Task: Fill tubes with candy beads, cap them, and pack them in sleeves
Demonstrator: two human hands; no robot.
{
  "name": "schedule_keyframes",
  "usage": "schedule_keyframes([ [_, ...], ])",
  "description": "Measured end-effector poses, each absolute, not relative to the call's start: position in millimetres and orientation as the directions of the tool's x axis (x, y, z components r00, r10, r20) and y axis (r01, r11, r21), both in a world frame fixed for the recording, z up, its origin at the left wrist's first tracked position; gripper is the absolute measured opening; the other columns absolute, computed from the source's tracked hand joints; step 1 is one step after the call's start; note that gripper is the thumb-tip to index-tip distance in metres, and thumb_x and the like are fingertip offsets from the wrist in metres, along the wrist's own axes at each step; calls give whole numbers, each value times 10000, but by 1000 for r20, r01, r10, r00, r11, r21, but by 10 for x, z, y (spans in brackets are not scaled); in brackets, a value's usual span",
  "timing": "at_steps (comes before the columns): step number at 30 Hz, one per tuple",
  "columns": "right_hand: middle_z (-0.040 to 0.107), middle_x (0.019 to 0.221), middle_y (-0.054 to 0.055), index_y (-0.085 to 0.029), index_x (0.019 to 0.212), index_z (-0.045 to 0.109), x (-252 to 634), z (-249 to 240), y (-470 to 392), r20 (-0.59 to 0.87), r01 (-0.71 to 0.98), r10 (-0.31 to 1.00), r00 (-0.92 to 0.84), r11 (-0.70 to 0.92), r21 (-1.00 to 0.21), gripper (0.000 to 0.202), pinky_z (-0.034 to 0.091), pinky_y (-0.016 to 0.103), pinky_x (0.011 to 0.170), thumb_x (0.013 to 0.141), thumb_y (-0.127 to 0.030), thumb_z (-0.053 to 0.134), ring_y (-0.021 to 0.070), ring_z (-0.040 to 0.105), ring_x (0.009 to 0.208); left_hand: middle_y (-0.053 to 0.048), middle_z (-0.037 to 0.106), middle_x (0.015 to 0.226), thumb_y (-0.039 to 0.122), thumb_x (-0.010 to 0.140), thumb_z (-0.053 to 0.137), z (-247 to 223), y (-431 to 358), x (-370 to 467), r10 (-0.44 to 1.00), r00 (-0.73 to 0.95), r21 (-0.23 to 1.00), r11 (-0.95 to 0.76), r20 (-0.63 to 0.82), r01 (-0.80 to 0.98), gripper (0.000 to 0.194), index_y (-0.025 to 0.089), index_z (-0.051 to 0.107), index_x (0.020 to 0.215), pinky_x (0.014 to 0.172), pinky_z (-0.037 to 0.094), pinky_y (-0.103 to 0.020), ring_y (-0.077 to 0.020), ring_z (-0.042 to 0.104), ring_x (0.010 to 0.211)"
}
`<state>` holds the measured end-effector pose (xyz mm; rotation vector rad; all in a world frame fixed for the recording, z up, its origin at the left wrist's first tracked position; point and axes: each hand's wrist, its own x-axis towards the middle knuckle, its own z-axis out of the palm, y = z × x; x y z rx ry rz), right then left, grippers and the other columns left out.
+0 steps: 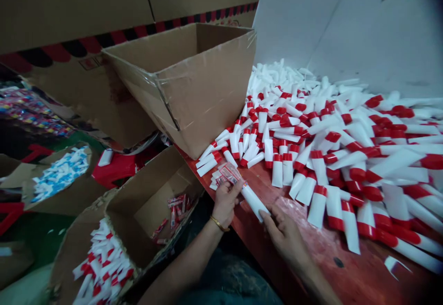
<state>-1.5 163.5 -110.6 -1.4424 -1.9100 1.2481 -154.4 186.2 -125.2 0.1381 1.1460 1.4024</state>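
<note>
Between my two hands, over the front edge of the red table [249,236], is a white tube [253,200]. My left hand [226,201] pinches its upper end together with a clear printed wrapper [229,173]. The fingers of my right hand [282,229] hold the tube's lower end. Just beyond my hands, a large pile of white tubes with red caps [318,166] covers much of the table. A crumpled clear film lies on the table beside my right hand.
A tall open cardboard box [207,88] stands on the table's left part. Below left, one carton [121,222] holds wrapped red packets [176,210]. Other containers hold red-and-white tubes [104,263] and blue-and-white items [62,173]. A pale panel [346,28] rises behind the pile.
</note>
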Motion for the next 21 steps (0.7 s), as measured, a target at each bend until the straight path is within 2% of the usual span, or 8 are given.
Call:
schedule_keyframes([
  [3, 581, 660, 31, -139, 883, 586, -77, -1100, 1651, -82, 507, 950, -300, 86, -858, 332, 406, 240, 517, 867, -405, 388, 158, 537, 583, 16, 579, 618, 432, 502, 775, -1243, 1786, -1412, 842, -151, 679, 297, -518, -671, 433, 117, 568, 714, 498, 406, -180, -67, 512, 527],
  [6, 592, 661, 35, -144, 831, 612, -128, -1136, 1706, -32, 494, 959, -280, 116, -861, 314, 419, 240, 545, 848, -406, 441, 162, 549, 598, 21, 569, 592, 415, 561, 751, -1251, 1718, -1334, 887, -116, 736, 291, -447, -611, 380, 111, 583, 715, 509, 394, -179, -48, 465, 496],
  [10, 592, 651, 21, -142, 861, 628, -137, -1205, 1727, -117, 385, 960, -254, -10, -923, 321, 426, 228, 499, 817, -436, 504, 139, 532, 526, -15, 613, 691, 414, 588, 739, -1230, 1741, -1408, 916, -114, 780, 256, -384, -572, 385, 111, 593, 778, 632, 429, -211, -85, 530, 610],
  [13, 626, 737, 36, -146, 913, 631, -114, -1219, 1694, -139, 301, 945, -295, -46, -952, 317, 463, 237, 561, 791, -427, 549, 150, 569, 594, -40, 637, 792, 450, 596, 725, -1189, 1794, -1480, 917, -90, 745, 256, -389, -616, 472, 131, 566, 906, 678, 445, -244, -127, 578, 703],
  [15, 628, 707, 41, -141, 868, 638, -94, -1225, 1669, -169, 284, 942, -291, -84, -955, 320, 469, 239, 554, 778, -439, 560, 160, 575, 602, -43, 643, 794, 467, 602, 715, -1187, 1802, -1474, 920, -67, 731, 260, -385, -631, 504, 142, 538, 944, 669, 454, -266, -144, 593, 698],
  [18, 613, 638, 42, -135, 800, 630, -76, -1263, 1652, -206, 262, 944, -257, -137, -955, 348, 464, 239, 511, 773, -472, 547, 164, 568, 569, -37, 636, 747, 467, 611, 707, -1248, 1764, -1396, 936, -59, 769, 249, -348, -589, 474, 129, 537, 897, 657, 456, -269, -143, 592, 666],
  [21, 605, 609, 40, -135, 771, 623, -90, -1308, 1659, -178, 270, 953, -244, -110, -957, 362, 450, 239, 501, 767, -489, 543, 159, 555, 542, -27, 623, 714, 474, 628, 689, -1330, 1713, -1327, 941, -78, 817, 241, -328, -524, 441, 114, 553, 844, 645, 450, -252, -122, 567, 635],
])
